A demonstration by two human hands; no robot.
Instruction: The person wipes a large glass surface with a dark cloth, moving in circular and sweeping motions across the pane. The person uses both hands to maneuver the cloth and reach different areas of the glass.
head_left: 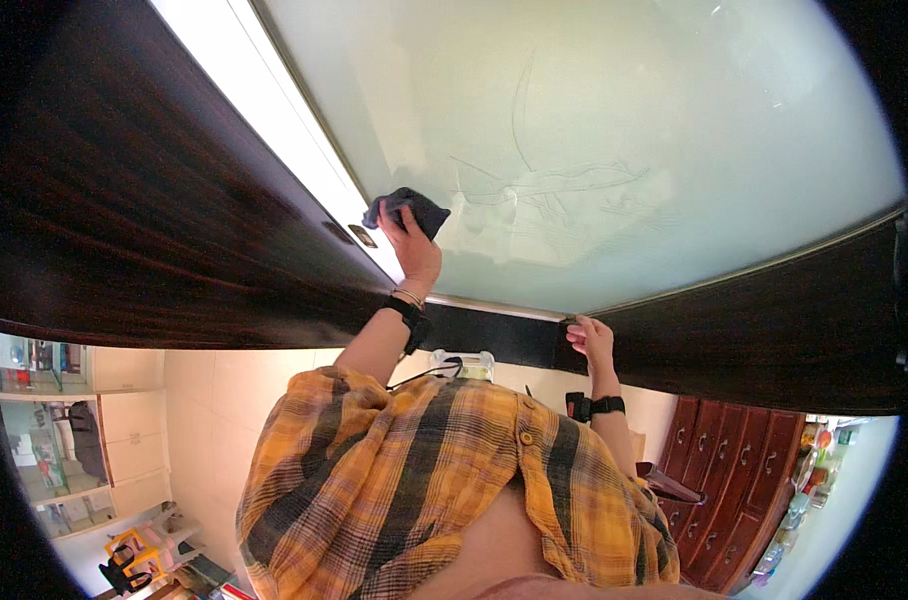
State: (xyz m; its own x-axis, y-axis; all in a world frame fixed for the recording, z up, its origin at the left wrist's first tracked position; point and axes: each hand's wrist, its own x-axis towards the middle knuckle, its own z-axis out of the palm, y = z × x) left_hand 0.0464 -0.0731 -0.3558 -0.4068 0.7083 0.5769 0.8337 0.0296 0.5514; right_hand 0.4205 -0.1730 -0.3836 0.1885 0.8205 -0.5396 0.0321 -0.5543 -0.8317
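Note:
My left hand (418,255) holds a bunched dark cloth (422,214) against a frosted glass panel (649,105), close to the panel's left edge. Thin etched lines (551,180) run across the middle of the glass. Just below the cloth, a small metal latch plate (362,236) is set in a bright white strip (304,142) along that edge. At the lower corner of the panel, my right hand (593,343) has its fingers bent at the dark wood frame (739,330). Whether those fingers grip the frame or only rest on it is unclear.
A dark wood-grain panel (161,202) extends on the left. Behind me are glass-fronted shelves (45,450), a yellow stool (135,555) and a pale tiled floor (206,435). A reddish wooden drawer chest (731,480) stands at the right, with several jars (806,472) on it.

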